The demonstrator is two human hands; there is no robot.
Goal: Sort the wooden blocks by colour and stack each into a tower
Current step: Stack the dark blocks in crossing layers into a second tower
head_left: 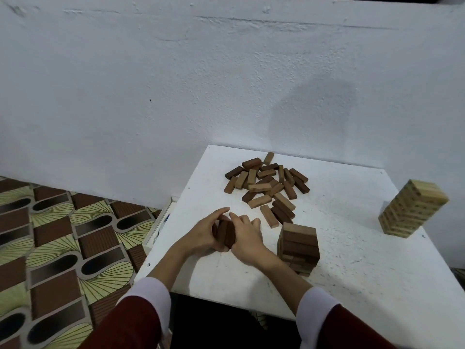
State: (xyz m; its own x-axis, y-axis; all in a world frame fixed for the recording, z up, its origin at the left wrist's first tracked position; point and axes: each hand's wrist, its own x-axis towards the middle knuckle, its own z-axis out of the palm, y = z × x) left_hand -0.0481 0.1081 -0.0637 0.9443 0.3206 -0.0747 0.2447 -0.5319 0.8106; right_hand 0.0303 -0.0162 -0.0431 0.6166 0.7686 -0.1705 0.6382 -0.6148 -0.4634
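On the table's left: both hands together, gripping dark blocks (226, 233) between them
Left hand (203, 231): fingers curled over the blocks
Right hand (247, 235): pressed to their other side, fingers bent
Brown tower (299, 245): just right of the right hand
Loose pile (269, 185): behind, near the wall
Pale tower (412, 209): far right
Table (352, 260): white

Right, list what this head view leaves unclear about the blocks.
- Dark blocks held between left hand and right hand: count hidden by fingers.
- Brown tower: base corner hidden behind the right forearm.
- Pale tower: printed marks too small and blurred.
- Loose pile: lower blocks covered by the upper ones.
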